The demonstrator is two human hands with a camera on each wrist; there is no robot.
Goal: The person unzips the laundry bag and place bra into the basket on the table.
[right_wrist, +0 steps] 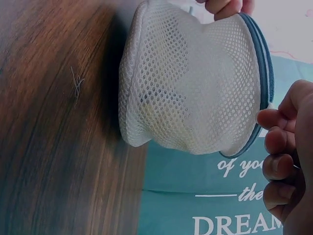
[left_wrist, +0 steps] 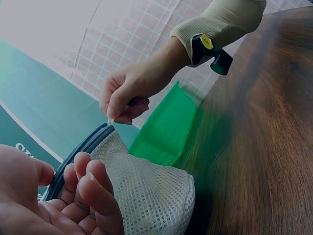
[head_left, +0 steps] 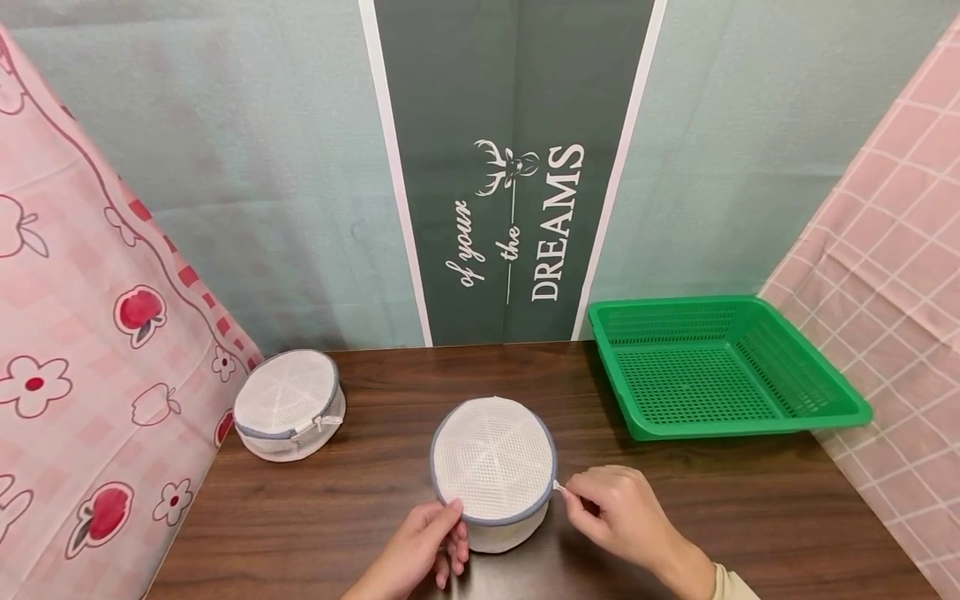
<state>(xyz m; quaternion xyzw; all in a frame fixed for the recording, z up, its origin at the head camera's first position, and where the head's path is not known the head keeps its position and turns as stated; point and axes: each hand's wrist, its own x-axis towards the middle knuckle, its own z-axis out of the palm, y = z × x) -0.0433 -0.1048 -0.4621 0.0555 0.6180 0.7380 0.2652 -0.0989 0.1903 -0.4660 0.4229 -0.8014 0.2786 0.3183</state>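
Observation:
A round white mesh laundry bag (head_left: 495, 458) with a blue-grey zipper rim stands upright on the table in front of me. At its near left edge my left hand (head_left: 431, 537) pinches the rim, thumb on top and fingers curled below. My right hand (head_left: 618, 512) pinches the small white zipper pull (head_left: 557, 486) at the bag's right side between thumb and forefinger. Through the mesh in the right wrist view, something pale yellowish with dark spots shows inside the bag (right_wrist: 190, 83). The zipper rim (left_wrist: 83, 147) also shows in the left wrist view, beyond the left fingers.
A second round mesh bag (head_left: 288, 404) sits at the back left of the wooden table (head_left: 360, 492), its zipper pull facing right. At the back right stands a green plastic basket (head_left: 637, 425). Printed cloths hang behind and on both sides. Some loose threads (right_wrist: 77, 85) lie on the table.

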